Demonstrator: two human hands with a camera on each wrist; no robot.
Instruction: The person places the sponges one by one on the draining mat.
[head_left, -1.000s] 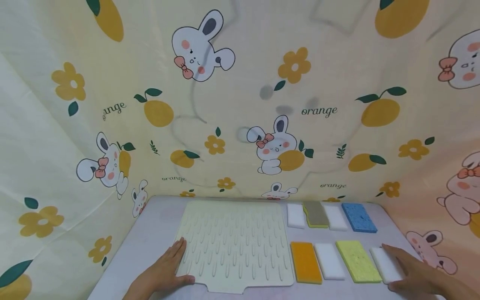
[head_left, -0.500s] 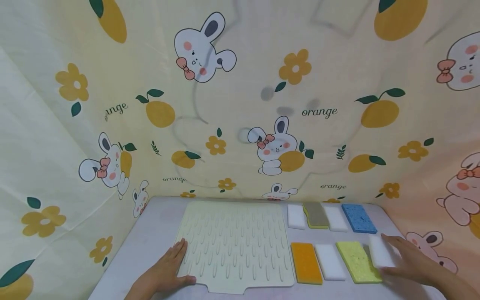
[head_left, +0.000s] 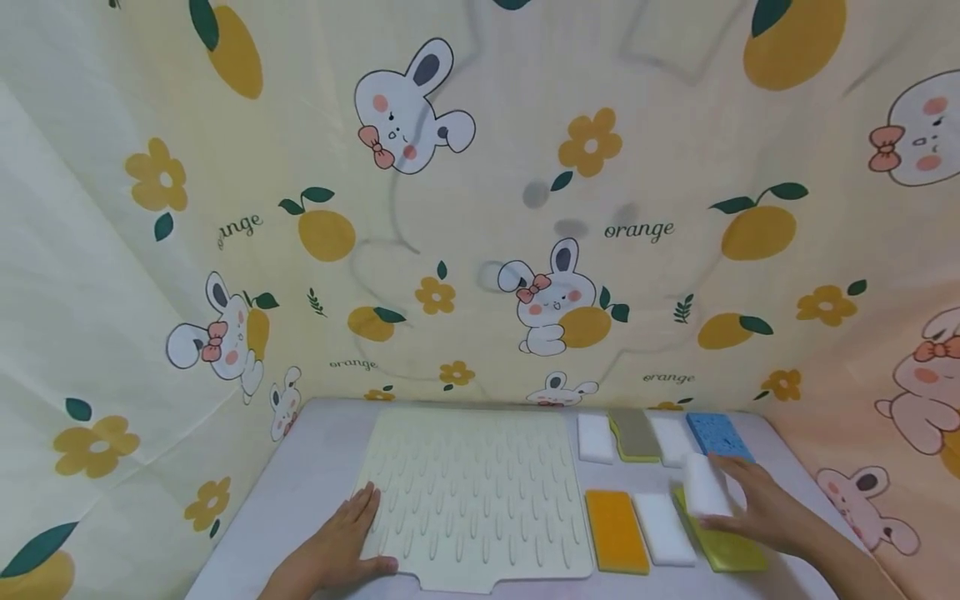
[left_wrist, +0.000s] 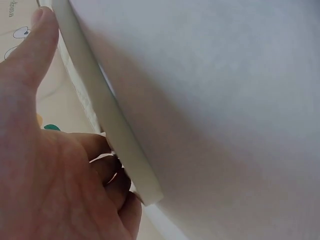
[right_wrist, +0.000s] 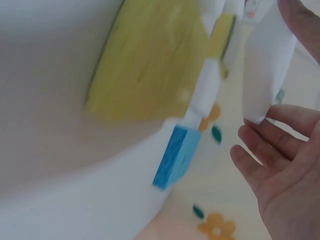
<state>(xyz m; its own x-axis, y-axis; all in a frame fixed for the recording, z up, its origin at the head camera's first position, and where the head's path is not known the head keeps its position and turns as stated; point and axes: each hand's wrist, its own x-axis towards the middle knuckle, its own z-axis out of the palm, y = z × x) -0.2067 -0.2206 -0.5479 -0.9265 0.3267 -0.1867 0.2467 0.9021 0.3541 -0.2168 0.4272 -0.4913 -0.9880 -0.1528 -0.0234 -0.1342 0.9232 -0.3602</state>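
Observation:
A white sponge block is raised off the table, pinched between the thumb and fingers of my right hand. In the head view it overlaps the far part of a yellow-green sponge. The right wrist view shows the white sponge held by its ends, with the other fingers loosely spread below. On the left, my left hand rests against the left edge of a cream ridged drying mat, its thumb near the front corner. The left wrist view shows fingertips at the mat's rim.
An orange sponge and a white one lie right of the mat. Behind them is a row with a white block, a grey-and-yellow scrub sponge, another white block and a blue sponge. A printed curtain encloses the table.
My right hand has lifted the white sponge from the right end of the front row and carried it left over the yellow-green sponge. The left hand stays at the mat's edge.

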